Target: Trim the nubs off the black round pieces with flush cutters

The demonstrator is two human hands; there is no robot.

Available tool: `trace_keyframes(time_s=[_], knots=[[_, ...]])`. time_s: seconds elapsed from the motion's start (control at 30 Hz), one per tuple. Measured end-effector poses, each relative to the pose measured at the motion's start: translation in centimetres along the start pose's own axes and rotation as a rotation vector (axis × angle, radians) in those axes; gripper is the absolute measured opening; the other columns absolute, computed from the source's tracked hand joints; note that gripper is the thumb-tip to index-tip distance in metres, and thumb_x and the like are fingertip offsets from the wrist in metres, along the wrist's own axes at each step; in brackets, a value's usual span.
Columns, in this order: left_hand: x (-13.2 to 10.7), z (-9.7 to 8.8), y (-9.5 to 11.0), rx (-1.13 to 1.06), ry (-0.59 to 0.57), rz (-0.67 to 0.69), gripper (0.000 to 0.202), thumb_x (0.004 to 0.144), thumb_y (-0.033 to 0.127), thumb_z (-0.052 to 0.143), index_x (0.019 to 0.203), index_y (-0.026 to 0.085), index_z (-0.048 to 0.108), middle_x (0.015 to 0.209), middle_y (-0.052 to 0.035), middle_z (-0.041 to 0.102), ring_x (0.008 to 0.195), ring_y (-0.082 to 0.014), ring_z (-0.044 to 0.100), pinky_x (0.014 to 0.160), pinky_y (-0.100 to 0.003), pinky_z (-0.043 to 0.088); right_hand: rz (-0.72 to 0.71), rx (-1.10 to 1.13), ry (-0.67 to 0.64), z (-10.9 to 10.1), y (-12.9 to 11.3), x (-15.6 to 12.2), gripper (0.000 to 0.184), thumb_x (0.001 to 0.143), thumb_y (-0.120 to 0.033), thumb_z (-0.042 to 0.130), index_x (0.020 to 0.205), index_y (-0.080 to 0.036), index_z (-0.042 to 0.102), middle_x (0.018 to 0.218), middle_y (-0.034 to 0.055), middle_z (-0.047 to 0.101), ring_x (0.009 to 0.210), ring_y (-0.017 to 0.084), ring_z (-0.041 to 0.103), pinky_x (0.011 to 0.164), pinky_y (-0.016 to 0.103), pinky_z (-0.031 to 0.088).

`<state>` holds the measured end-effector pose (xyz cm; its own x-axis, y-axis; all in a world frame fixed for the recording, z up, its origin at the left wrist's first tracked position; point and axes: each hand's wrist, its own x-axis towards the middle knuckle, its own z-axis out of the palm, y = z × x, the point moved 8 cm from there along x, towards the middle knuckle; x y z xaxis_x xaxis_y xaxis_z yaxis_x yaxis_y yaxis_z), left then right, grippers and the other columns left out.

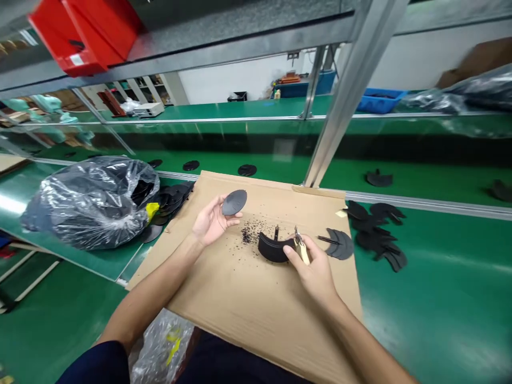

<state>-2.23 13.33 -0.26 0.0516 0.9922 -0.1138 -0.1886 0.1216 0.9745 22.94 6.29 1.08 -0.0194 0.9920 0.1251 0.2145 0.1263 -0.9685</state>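
My left hand (211, 221) holds a flat black oval rubber piece (234, 202) by its edge, between thumb and fingertips, above a cardboard sheet (240, 298). My right hand (310, 266) grips a small cutting tool with yellowish handles (301, 246) and also touches a curved black rubber piece (273, 248) lying on the cardboard. Black crumbs of trimmed rubber (253, 232) are scattered between the two hands.
A clear plastic bag of black pieces (94, 200) lies at the left, with a loose stack (170, 202) beside it. Trimmed black pieces (376, 226) lie at the right on the green bench (440, 298). A slanted metal post (340, 106) rises behind the cardboard. A red bin (86, 32) sits overhead.
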Motion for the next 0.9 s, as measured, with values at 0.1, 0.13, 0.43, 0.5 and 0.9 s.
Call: trace_keyframes(time_s=[0.1, 0.13, 0.43, 0.5, 0.9], knots=[[0.1, 1.7, 0.0, -0.011, 0.007, 0.113, 0.043, 0.090, 0.062, 0.056, 0.105, 0.021, 0.059, 0.098, -0.0052, 0.074, 0.074, -0.0174, 0.072, 0.072, -0.035, 0.063, 0.026, 0.007, 0.003, -0.1, 0.2, -0.2, 0.024, 0.085, -0.044, 0.066, 0.090, -0.021, 0.062, 0.078, 0.0011, 0.061, 0.074, 0.019, 0.057, 0.070, 0.029, 0.050], [-0.4, 2.1, 0.0, 0.013, 0.018, 0.170, 0.043, 0.085, 0.060, 0.066, 0.102, 0.020, 0.060, 0.095, -0.0043, 0.074, 0.074, -0.0171, 0.072, 0.072, -0.033, 0.062, 0.031, 0.008, -0.003, 0.0, 0.3, -0.3, 0.023, 0.086, -0.042, 0.065, 0.090, -0.020, 0.063, 0.080, 0.0013, 0.062, 0.075, 0.019, 0.057, 0.071, 0.030, 0.050], [-6.2, 6.4, 0.0, 0.449, -0.146, 0.498, 0.017, 0.091, 0.035, 0.069, 0.096, 0.020, 0.073, 0.091, -0.0055, 0.074, 0.086, -0.0177, 0.068, 0.079, -0.030, 0.055, 0.048, 0.021, -0.170, 1.9, 0.0, -1.2, 0.022, 0.090, -0.041, 0.066, 0.099, -0.021, 0.065, 0.090, 0.0031, 0.069, 0.085, 0.020, 0.064, 0.079, 0.031, 0.054], [-6.5, 6.8, 0.1, 0.519, -0.162, 0.543, 0.014, 0.092, 0.031, 0.067, 0.099, 0.021, 0.074, 0.091, -0.0051, 0.074, 0.086, -0.0174, 0.067, 0.078, -0.030, 0.055, 0.045, 0.004, -0.193, 2.1, -0.1, -1.4, 0.024, 0.091, -0.043, 0.066, 0.099, -0.021, 0.065, 0.091, 0.0032, 0.069, 0.085, 0.021, 0.065, 0.079, 0.031, 0.054], [-7.2, 7.0, 0.1, 0.608, -0.201, 0.682, 0.029, 0.097, 0.031, 0.061, 0.122, 0.018, 0.068, 0.108, -0.0093, 0.075, 0.099, -0.0180, 0.070, 0.087, -0.033, 0.058, -0.031, -0.021, -0.187, 2.3, -0.8, -1.7, 0.021, 0.094, -0.043, 0.066, 0.101, -0.023, 0.065, 0.092, 0.0029, 0.070, 0.085, 0.021, 0.065, 0.079, 0.032, 0.055]])
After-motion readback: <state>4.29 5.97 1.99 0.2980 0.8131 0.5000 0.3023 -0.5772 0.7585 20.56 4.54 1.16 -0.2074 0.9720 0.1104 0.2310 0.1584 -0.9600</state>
